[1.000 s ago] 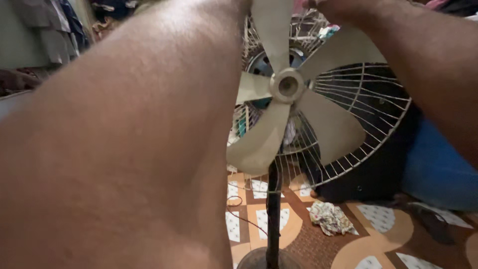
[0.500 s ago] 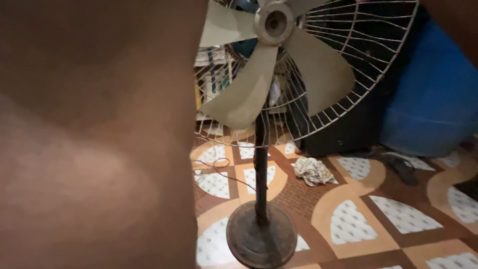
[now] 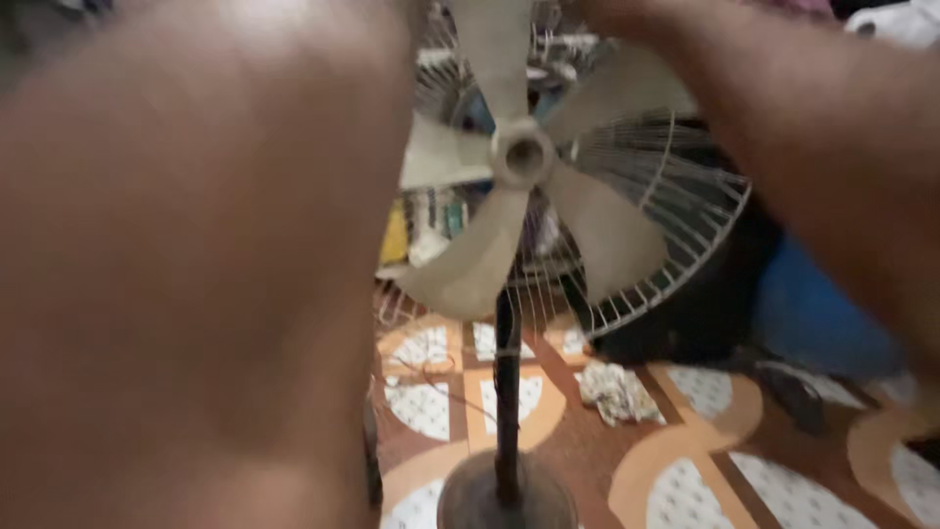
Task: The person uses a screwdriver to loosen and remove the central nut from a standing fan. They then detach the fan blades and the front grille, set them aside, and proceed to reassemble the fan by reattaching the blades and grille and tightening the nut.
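I see the pedestal fan (image 3: pixel 524 157) standing centre, its rear grille (image 3: pixel 676 225) exposed. My right hand (image 3: pixel 612 15) reaches its top; both hands' grip I cannot tell.

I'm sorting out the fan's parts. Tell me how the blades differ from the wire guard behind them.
The blades are broad, solid, pale paddles; the wire guard is thin open ribs you can see through. The blades spread from the central hub; the guard rings them behind. Both sit atop the dark stand pole.
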